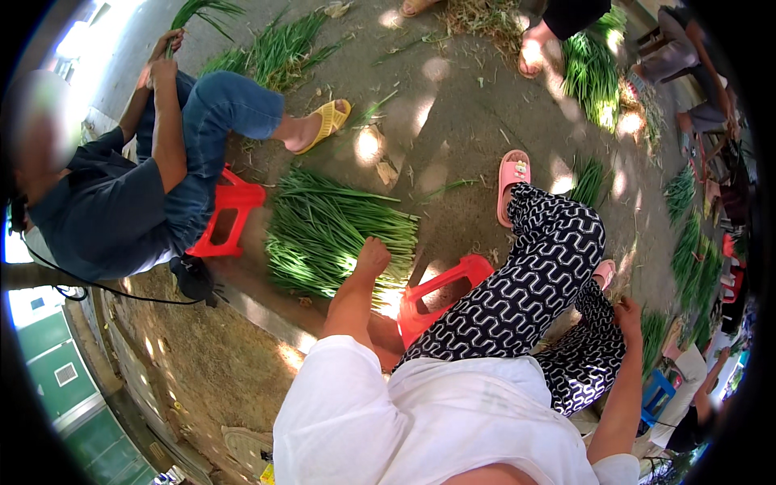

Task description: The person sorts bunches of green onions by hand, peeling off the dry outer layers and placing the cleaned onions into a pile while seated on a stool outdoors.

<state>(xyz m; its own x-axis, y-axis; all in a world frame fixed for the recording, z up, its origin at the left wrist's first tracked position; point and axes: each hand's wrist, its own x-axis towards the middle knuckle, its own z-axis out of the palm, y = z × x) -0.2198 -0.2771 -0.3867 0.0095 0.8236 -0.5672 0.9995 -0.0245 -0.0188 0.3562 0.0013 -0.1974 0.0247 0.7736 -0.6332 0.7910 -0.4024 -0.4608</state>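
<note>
My left hand is down at a large pile of long green leafy stalks, which look like garlic chives, on the ground to my left. Its fingers look curled in, and whatever lies inside them is hidden. Beside my patterned trousers, on the right, is my right hand, with its fingers bent together; I cannot make out anything in it. More green stalks lie just past that hand. A red plastic stool stands between the pile and my legs.
On the left, a person in jeans holds a bunch of green stalks by another red stool. Further stalk heaps lie at far left and far right. Other people sit along the right, near a blue stool.
</note>
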